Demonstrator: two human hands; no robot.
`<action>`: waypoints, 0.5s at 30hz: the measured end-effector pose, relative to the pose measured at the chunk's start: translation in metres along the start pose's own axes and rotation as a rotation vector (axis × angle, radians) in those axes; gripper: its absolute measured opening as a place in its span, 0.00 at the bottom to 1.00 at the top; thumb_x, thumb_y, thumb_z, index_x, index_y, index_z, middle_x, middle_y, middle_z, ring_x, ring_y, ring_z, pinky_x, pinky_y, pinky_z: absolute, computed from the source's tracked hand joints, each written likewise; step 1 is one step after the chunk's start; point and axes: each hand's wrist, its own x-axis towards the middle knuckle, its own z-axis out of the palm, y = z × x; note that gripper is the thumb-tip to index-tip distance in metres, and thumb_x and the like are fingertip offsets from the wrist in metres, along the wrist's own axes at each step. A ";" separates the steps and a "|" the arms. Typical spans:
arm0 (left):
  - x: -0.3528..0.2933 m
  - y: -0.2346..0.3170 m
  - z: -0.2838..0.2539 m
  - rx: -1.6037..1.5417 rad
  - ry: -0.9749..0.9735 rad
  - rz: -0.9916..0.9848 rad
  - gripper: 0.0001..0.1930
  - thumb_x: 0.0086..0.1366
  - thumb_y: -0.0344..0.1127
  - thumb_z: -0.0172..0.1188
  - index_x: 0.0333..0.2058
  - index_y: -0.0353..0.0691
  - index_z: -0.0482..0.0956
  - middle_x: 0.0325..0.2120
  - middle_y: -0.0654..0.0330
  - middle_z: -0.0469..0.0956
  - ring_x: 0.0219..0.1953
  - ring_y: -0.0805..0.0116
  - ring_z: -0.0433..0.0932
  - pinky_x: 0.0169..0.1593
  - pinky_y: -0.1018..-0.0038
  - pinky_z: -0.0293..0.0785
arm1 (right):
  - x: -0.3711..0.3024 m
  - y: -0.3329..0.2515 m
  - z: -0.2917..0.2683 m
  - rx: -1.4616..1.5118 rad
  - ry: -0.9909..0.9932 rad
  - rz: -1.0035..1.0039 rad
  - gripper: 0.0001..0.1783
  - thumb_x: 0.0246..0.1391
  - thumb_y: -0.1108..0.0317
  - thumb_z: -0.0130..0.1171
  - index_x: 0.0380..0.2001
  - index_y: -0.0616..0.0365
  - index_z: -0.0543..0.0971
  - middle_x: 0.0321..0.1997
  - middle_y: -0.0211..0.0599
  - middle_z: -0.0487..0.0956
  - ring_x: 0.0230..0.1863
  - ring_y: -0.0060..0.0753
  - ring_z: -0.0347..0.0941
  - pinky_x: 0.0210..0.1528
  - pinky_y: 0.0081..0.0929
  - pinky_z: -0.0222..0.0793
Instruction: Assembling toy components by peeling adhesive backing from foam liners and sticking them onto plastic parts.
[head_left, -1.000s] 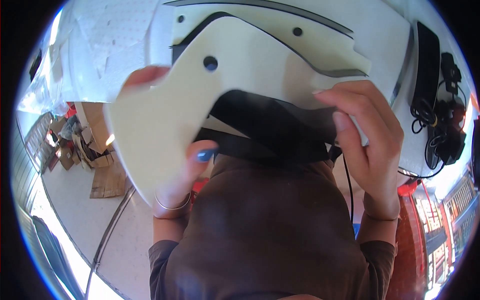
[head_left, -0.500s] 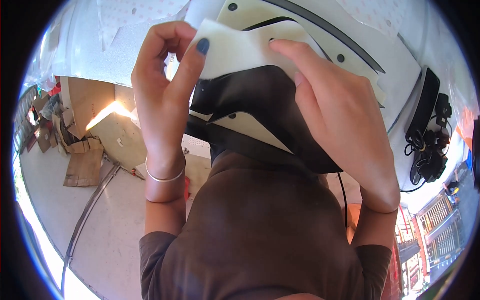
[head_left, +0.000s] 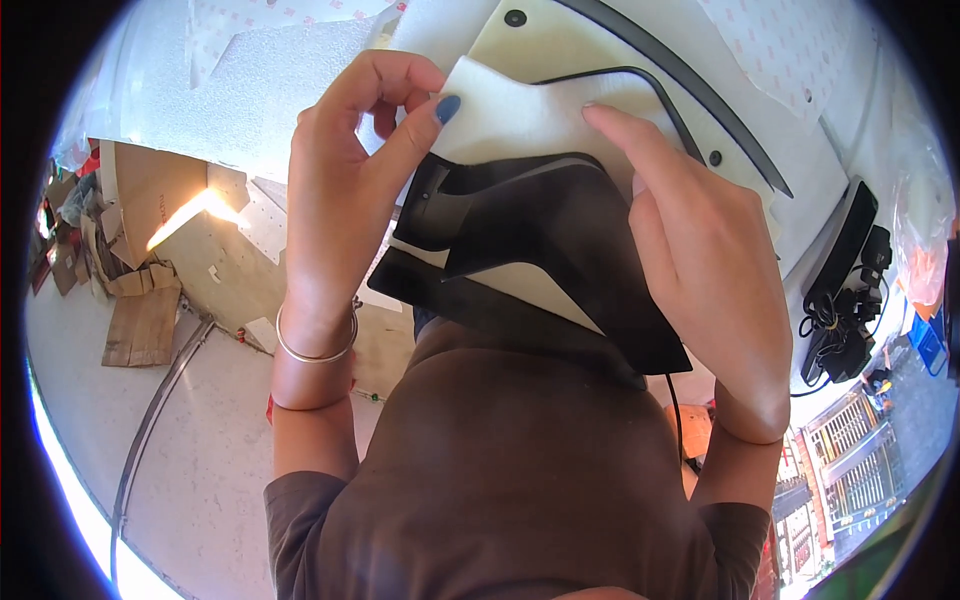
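Left grip (head_left: 342,180) pinches cream panel (head_left: 520,118) at edge, well apart from cables (head_left: 826,322).

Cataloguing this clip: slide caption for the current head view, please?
Left fingers pinch a pale sheet, right fingers over it, a black curved piece nearer the brown shirt.

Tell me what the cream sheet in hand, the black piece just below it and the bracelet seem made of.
Cream sheet: matte, perhaps foam or felt, showing soft shading without glints. Black piece: smooth, low sheen, possibly plastic, though the look leaves it open. Bracelet: polished, likely metal, given its silvery highlights.
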 end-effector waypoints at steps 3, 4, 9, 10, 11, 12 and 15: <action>0.000 0.003 -0.001 0.019 -0.001 -0.041 0.04 0.56 0.25 0.57 0.32 0.35 0.75 0.22 0.67 0.74 0.24 0.78 0.63 0.32 0.82 0.63 | 0.002 0.001 0.001 0.005 -0.009 -0.001 0.22 0.51 0.81 0.45 0.50 0.57 0.72 0.30 0.51 0.74 0.28 0.55 0.71 0.33 0.38 0.66; 0.000 0.002 -0.002 0.010 -0.011 -0.053 0.04 0.56 0.25 0.58 0.32 0.36 0.75 0.21 0.67 0.74 0.24 0.78 0.62 0.31 0.82 0.62 | 0.003 0.000 0.001 -0.003 -0.003 -0.010 0.22 0.51 0.82 0.44 0.50 0.57 0.72 0.32 0.51 0.74 0.30 0.55 0.71 0.35 0.38 0.66; -0.005 -0.001 -0.004 0.114 -0.065 -0.156 0.05 0.56 0.30 0.60 0.32 0.41 0.75 0.23 0.69 0.75 0.24 0.78 0.63 0.43 0.77 0.57 | 0.005 0.003 0.003 -0.015 -0.026 -0.020 0.24 0.48 0.85 0.44 0.50 0.58 0.73 0.36 0.48 0.73 0.34 0.54 0.70 0.37 0.39 0.65; -0.005 -0.001 -0.004 0.115 -0.063 -0.154 0.05 0.56 0.30 0.60 0.32 0.41 0.75 0.23 0.69 0.75 0.24 0.78 0.63 0.43 0.77 0.57 | 0.005 0.003 0.003 -0.029 -0.028 -0.030 0.25 0.48 0.85 0.44 0.50 0.58 0.73 0.36 0.47 0.72 0.34 0.54 0.69 0.37 0.39 0.65; -0.004 0.000 -0.005 0.130 -0.076 -0.167 0.05 0.57 0.31 0.60 0.32 0.42 0.75 0.23 0.70 0.75 0.24 0.77 0.63 0.45 0.76 0.54 | 0.006 0.002 0.003 -0.029 -0.026 -0.032 0.25 0.48 0.85 0.44 0.50 0.58 0.73 0.36 0.47 0.72 0.34 0.54 0.69 0.37 0.39 0.65; -0.004 0.000 -0.004 0.142 -0.091 -0.182 0.05 0.57 0.32 0.60 0.33 0.44 0.75 0.23 0.71 0.76 0.25 0.77 0.63 0.47 0.76 0.51 | 0.007 0.002 0.003 -0.040 -0.033 -0.021 0.25 0.47 0.85 0.44 0.50 0.58 0.73 0.35 0.46 0.70 0.34 0.54 0.68 0.37 0.40 0.64; -0.003 0.002 -0.002 0.336 -0.091 -0.112 0.05 0.57 0.31 0.60 0.32 0.44 0.75 0.23 0.71 0.75 0.24 0.76 0.63 0.45 0.75 0.52 | 0.008 0.000 0.005 -0.067 -0.030 -0.011 0.25 0.47 0.85 0.45 0.50 0.58 0.73 0.34 0.46 0.67 0.34 0.53 0.67 0.37 0.40 0.63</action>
